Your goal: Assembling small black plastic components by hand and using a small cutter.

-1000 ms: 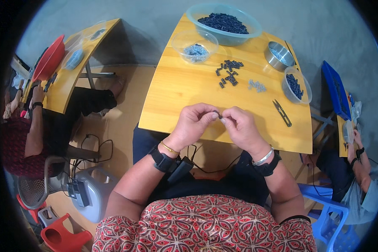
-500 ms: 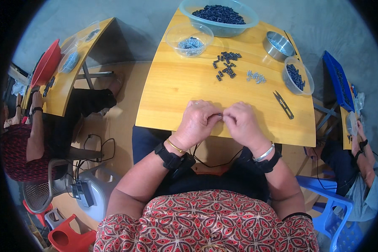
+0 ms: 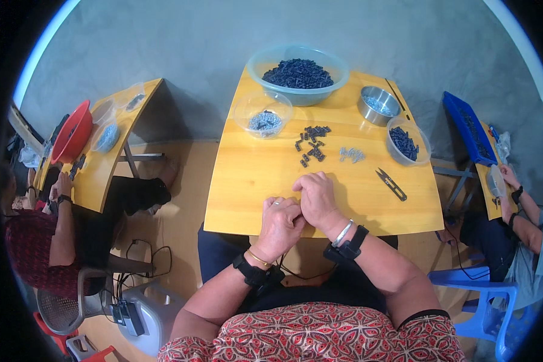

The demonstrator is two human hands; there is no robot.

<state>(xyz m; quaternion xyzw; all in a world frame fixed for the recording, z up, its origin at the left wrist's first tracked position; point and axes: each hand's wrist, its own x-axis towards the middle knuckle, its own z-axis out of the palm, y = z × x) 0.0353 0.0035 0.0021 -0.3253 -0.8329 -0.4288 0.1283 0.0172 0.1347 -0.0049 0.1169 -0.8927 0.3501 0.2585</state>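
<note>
Close together at the table's near edge, my left hand is closed, and my right hand curls against its fingertips. Whatever they hold is hidden between the fingers. Just beyond lie several small black plastic pieces in a loose cluster. To their right is a little heap of small silvery metal parts. A pair of black thread snips rests right of my right hand. A clear tub of black pieces stands behind the snips.
The yellow table also bears a large translucent basin heaped with black pieces, a clear bowl and a steel bowl of metal parts. Co-workers sit at tables left, with a red basin, and right, with a blue tray.
The view has tilted up, showing more wall. My hands have changed from fingertips meeting around a small dark piece to the right hand lying partly over the left fingertips.
</note>
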